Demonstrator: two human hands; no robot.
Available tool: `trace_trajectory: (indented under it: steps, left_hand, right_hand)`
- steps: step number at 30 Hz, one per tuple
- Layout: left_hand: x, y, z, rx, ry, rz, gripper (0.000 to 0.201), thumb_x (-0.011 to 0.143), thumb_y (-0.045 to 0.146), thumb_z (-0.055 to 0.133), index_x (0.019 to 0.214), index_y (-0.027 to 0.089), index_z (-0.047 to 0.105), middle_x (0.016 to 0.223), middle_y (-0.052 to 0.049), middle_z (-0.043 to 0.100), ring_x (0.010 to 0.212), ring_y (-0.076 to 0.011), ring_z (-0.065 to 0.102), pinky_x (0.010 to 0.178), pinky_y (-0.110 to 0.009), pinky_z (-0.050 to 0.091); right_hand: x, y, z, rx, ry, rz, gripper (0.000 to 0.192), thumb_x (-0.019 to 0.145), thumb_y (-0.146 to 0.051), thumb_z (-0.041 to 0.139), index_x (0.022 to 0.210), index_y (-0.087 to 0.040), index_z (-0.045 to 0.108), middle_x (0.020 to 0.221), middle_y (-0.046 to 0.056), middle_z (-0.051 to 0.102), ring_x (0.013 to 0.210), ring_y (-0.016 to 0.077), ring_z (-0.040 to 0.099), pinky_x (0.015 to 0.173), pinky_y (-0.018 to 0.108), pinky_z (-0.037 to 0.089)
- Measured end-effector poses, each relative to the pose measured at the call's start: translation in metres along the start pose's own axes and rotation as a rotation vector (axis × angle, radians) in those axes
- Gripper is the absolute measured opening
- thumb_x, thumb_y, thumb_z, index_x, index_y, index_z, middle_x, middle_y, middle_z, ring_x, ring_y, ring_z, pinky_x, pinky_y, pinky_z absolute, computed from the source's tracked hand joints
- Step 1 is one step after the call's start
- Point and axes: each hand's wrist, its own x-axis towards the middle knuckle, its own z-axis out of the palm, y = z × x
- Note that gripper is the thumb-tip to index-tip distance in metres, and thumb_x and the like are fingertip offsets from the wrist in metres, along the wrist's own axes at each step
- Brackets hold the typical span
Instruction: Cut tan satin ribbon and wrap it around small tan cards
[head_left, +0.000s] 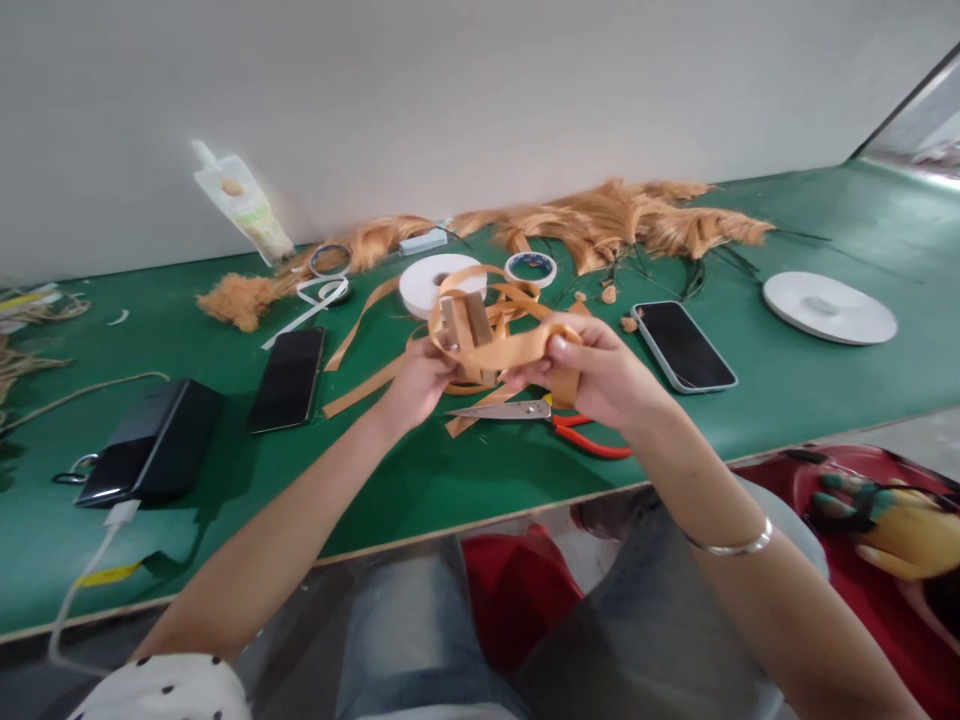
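Both hands are raised over the green table [480, 480], holding a tangle of tan ribbon [487, 335]. My left hand [416, 385] grips the ribbon's left side from below, where it is wound into a small folded bundle. My right hand [592, 370] pinches a loop of the same ribbon between thumb and fingers. Loose ribbon ends trail down onto the table behind the hands. Red-handled scissors [555, 415] lie shut on the table just under my right hand.
A white tape roll [431, 280] and a smaller tape ring [530, 268] sit behind the ribbon. Two phones [289, 378] [682, 345], a black power bank [154, 440] with cable, a white disc [829, 307] and blond hair bundles [622, 220] by the wall.
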Motion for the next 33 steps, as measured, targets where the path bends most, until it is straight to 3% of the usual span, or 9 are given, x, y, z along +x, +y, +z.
trace_trajectory:
  steps: [5,9,14,22,26,30,33]
  left_hand:
    - [-0.005,0.002,0.004,0.044,-0.136,-0.031,0.015,0.057,0.012,0.073,0.071,0.013,0.067,0.062,0.000,0.064,0.056,-0.0115,0.057,0.053,-0.022,0.044]
    - [-0.006,0.004,0.002,-0.040,-0.195,-0.093,0.010,0.060,0.008,0.067,0.068,0.013,0.065,0.057,0.001,0.061,0.050,-0.0102,0.056,0.048,-0.020,0.043]
    - [-0.003,0.004,-0.005,-0.109,-0.260,-0.144,0.016,0.058,-0.002,0.057,0.063,0.012,0.062,0.046,0.003,0.051,0.045,-0.0089,0.052,0.046,-0.020,0.042]
    - [-0.012,0.014,0.002,-0.169,-0.408,-0.099,0.013,0.058,0.006,0.056,0.051,0.015,0.049,0.044,0.004,0.044,0.037,-0.0060,0.041,0.044,-0.021,0.034]
    - [-0.015,0.017,0.005,-0.164,-0.454,-0.078,0.023,0.060,0.015,0.061,0.048,0.015,0.042,0.044,0.005,0.041,0.036,-0.0055,0.038,0.042,-0.021,0.030]
    - [-0.012,0.014,0.001,-0.149,-0.384,-0.108,0.016,0.062,0.019,0.064,0.054,0.017,0.050,0.042,0.005,0.041,0.037,-0.0064,0.038,0.046,-0.023,0.033]
    - [-0.009,0.010,-0.002,-0.150,-0.294,-0.091,0.013,0.065,0.016,0.062,0.056,0.017,0.052,0.044,0.005,0.042,0.038,-0.0061,0.037,0.049,-0.025,0.036]
  right_hand:
    - [0.007,-0.001,-0.010,0.066,0.371,-0.124,0.016,0.083,-0.039,0.061,0.080,-0.023,0.058,0.085,0.000,0.071,0.094,0.0184,0.069,0.092,0.040,0.055]
    - [0.011,-0.001,-0.023,0.144,0.491,-0.192,0.013,0.087,-0.033,0.054,0.078,-0.024,0.056,0.097,-0.001,0.071,0.107,0.0151,0.064,0.098,0.036,0.051]
    - [0.012,-0.002,-0.030,0.201,0.561,-0.220,0.012,0.086,-0.028,0.054,0.076,-0.023,0.056,0.096,-0.001,0.071,0.097,0.0126,0.067,0.096,0.032,0.053]
    - [0.013,0.001,-0.036,0.207,0.658,-0.176,0.013,0.082,-0.030,0.058,0.072,-0.021,0.055,0.086,-0.001,0.067,0.073,0.0108,0.064,0.082,0.032,0.056]
    - [0.015,0.008,-0.038,-0.066,0.719,-0.213,0.020,0.080,-0.037,0.058,0.070,-0.021,0.050,0.080,0.000,0.060,0.072,0.0135,0.060,0.079,0.036,0.054]
    - [0.012,0.013,-0.030,-0.798,0.868,-0.460,0.018,0.075,-0.031,0.066,0.083,-0.022,0.052,0.090,0.005,0.054,0.092,0.0218,0.054,0.090,0.046,0.046]
    - [0.008,0.015,-0.016,-1.183,0.714,-0.625,0.028,0.079,-0.031,0.062,0.104,-0.022,0.053,0.110,0.012,0.053,0.111,0.0286,0.048,0.098,0.051,0.039]
